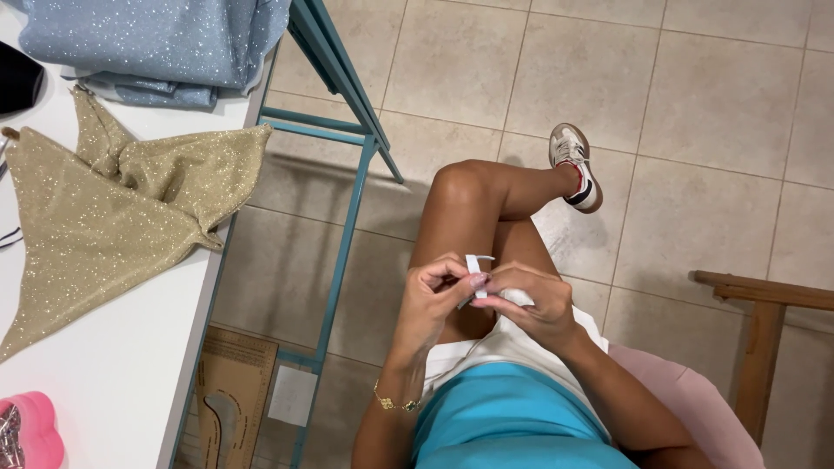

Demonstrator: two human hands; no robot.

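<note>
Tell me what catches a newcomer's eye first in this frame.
At centre, the left hand and right hand pinch a small white strip above the lap. On the white table at left lies glittery gold fabric, with sparkly pale blue fabric folded at the top.

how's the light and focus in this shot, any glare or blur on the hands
Head view: soft, even light, sharp focus throughout; no blur on the left hand or right hand holding the small white strip; faint shadow on the floor tiles beside the table frame; gold glitter fabric sparkles without harsh glare.
</note>
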